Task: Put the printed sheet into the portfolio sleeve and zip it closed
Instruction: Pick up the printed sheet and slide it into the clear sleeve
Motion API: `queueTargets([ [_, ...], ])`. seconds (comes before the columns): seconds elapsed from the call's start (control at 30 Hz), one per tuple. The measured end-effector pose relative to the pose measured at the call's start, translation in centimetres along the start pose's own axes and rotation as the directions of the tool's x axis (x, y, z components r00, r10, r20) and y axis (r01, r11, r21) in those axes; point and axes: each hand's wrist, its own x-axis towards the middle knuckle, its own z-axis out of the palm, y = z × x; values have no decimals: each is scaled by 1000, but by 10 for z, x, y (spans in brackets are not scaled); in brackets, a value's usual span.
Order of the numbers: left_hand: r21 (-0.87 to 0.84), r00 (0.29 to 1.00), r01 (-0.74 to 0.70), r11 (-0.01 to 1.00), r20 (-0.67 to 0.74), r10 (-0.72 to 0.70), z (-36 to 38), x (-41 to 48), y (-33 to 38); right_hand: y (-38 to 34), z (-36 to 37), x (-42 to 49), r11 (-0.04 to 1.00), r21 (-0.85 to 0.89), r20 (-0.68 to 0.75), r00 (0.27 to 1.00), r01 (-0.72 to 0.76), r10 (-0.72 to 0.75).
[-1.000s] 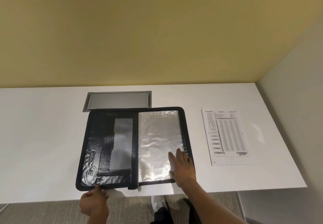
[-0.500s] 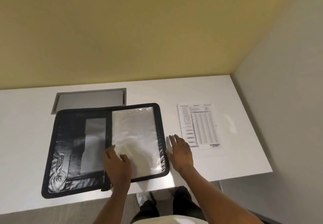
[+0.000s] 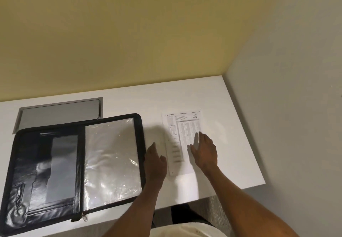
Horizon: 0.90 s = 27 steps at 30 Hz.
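Both hands were open and held nothing: the right hand (image 3: 204, 150) lay flat on the printed sheet (image 3: 182, 131), nearer than the left hand (image 3: 155, 160), which was between the sheet and the open portfolio (image 3: 111, 155).

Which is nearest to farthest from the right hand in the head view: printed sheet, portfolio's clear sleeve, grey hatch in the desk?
From the right hand:
1. Printed sheet, under the fingers.
2. Clear sleeve, to its left, beyond the left hand.
3. Grey hatch, far left at the back.

Bare table (image 3: 229, 144) right of the printed sheet (image 3: 182, 125); open portfolio (image 3: 77, 162) close on its left, side wall (image 3: 286, 125) beyond.
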Motion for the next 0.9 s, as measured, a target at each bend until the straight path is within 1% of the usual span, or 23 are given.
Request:
queueTargets([
  [0.1, 12, 997, 46, 999, 64, -46, 23, 4, 16, 16, -5, 13, 997, 43, 29, 998, -59, 58],
  [0.17, 29, 993, 87, 996, 75, -89, 36, 5, 24, 25, -5, 20, 994, 77, 65, 995, -80, 75],
  [0.23, 56, 989, 130, 990, 57, -133, 45, 3, 29, 29, -1, 23, 989, 108, 96, 991, -105, 95],
  [0.37, 69, 982, 190, 979, -24, -189, 61, 1, 44, 30, 9, 25, 963, 212, 125, 982, -165, 141],
  [0.43, 57, 979, 205, 977, -39, -203, 66, -1, 49, 29, 14, 25, 949, 249, 128, 978, -191, 163],
  [0.53, 30, 974, 224, 974, -51, -223, 71, -2, 52, 29, 18, 24, 935, 263, 96, 971, -236, 218],
  [0.67, -14, 955, 289, 957, -61, -289, 74, 2, 56, 33, 20, 26, 914, 308, 109, 964, -264, 241],
  [0.73, -47, 935, 345, 937, -67, -348, 74, 9, 60, 34, 18, 29, 902, 330, 123, 960, -278, 251],
  [0.8, -103, 892, 441, 892, -59, -448, 72, 17, 65, 36, 15, 32, 903, 325, 143, 958, -283, 248],
  [0.9, -192, 823, 558, 807, 3, -568, 66, 29, 65, 40, 11, 37, 904, 314, 177, 953, -290, 244],
])
